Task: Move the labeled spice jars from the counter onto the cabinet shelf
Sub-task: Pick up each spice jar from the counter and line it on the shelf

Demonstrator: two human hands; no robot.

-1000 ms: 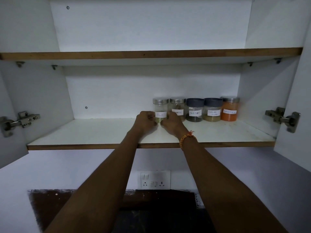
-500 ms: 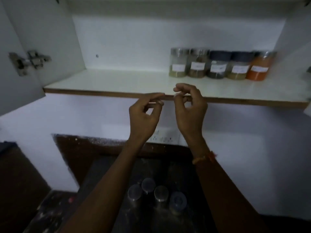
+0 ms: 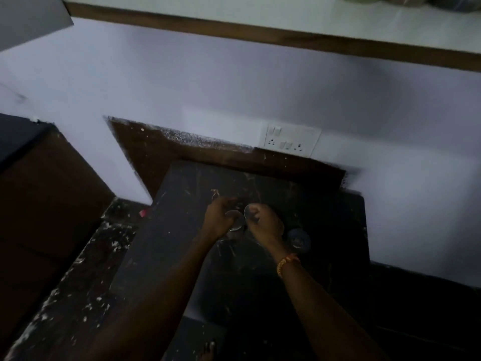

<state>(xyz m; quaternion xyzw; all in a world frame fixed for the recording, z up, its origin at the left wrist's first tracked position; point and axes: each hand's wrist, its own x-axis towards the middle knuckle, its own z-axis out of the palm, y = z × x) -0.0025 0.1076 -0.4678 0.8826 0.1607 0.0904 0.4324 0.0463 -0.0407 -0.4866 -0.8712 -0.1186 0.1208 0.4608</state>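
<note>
Several round-lidded spice jars stand close together on the dark counter (image 3: 182, 230), a black stone slab veined with pale streaks. The left hand (image 3: 217, 220) curls its fingers around one jar with a shiny metallic lid (image 3: 235, 221). Just beside it, the right hand (image 3: 264, 225) curls over a second jar with a silvery round lid (image 3: 250, 212). A third jar with a dark grey lid (image 3: 298, 239) stands apart from both hands, just right of the right wrist, which wears an orange thread band (image 3: 286, 263). The picture is dim and blurred; no jar label can be read here. Behind the counter is a brown backsplash with a ragged painted edge, then a smooth white wall carrying a white socket plate (image 3: 291, 140). Above, the white cabinet shelf (image 3: 260, 19) has a brown wooden edge, with the bottoms of shelved jars (image 3: 400, 0) at its far right.
</note>
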